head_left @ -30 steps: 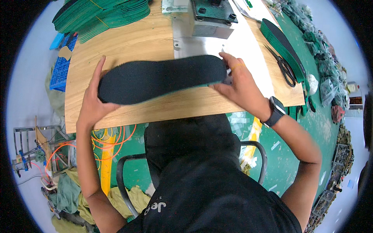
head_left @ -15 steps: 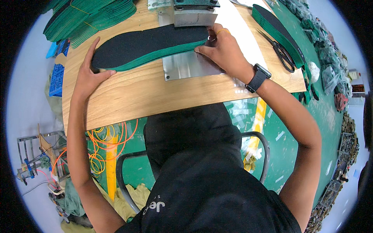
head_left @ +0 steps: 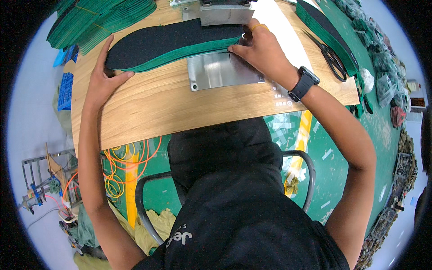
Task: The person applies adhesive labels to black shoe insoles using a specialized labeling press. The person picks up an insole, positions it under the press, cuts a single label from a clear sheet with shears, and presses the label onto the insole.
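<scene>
A stack of insoles (head_left: 173, 45), black on top with green layered edges, lies on the wooden table. My left hand (head_left: 104, 78) cups its rounded left end, thumb at the near edge and fingers round the far side. At the right end, my right hand (head_left: 257, 47) grips the stack between thumb and fingers; part of that end is hidden by the hand. A machine's metal block (head_left: 227, 15) stands over the far edge of the stack near its right end. Beneath and in front of that end is a shiny metal plate (head_left: 213, 74).
Tied stacks of green insoles (head_left: 96, 20) lie at the far left of the wooden table (head_left: 171, 105). On the right are another insole stack (head_left: 326, 33) and black-handled scissors (head_left: 332, 60). A blue basket (head_left: 65, 90) stands left of the table. Orange and yellow hoses (head_left: 119, 173) lie below.
Both hands have moved the insole stack slightly away from me, its left end most, bringing it farther in by the metal block. Their hold looks the same.
</scene>
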`<state>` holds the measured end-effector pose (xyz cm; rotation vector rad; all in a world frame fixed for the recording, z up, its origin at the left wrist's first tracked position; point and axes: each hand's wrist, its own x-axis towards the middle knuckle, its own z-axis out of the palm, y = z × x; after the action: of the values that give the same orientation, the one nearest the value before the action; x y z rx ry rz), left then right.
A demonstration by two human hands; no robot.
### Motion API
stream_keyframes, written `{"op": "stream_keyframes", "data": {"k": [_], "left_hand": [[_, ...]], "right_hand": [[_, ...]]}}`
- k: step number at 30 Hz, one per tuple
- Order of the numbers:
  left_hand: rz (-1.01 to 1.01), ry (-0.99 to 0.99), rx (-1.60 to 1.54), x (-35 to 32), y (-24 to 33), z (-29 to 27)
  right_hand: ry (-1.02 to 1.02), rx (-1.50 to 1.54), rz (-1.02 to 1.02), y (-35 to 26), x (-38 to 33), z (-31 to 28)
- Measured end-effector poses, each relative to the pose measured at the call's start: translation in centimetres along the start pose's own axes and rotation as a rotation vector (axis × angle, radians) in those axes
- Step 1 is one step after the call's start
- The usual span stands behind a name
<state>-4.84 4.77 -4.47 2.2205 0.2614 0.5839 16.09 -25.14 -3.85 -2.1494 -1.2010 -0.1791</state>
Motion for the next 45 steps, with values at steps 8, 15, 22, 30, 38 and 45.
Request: {"op": "stream_keyframes", "data": {"k": [8,15,22,30,38,45], "left_hand": [[-0.012,-0.023,0.05,-0.1,0.4,-0.7],[-0.026,0.195,-0.077,-3.8,1.2,-1.7],[-0.087,0.175,-0.254,-7.3,6.1,2.8],[-0.11,-0.145,-0.328,-5.4,13.5,12.2],[-0.216,-0.301,-0.587,-3.3,16.4,16.6],[-0.319,-0.322,-0.625,-4.1,16.3,16.0]], "right_hand": [[-0.004,0.059,-0.018,0.2,-0.3,-1.9],[-0.093,-0.184,-0.324,0.8,-3.7,-10.0],[-0.239,-0.163,-0.342,1.2,-7.8,-9.3],[0.01,-0.093,-0.352,1.1,-7.4,-9.3],[0.15,0.011,-0.395,-2.4,-8.6,-7.9],[0.167,0.136,-0.174,-1.0,-10.3,-9.1]]}}
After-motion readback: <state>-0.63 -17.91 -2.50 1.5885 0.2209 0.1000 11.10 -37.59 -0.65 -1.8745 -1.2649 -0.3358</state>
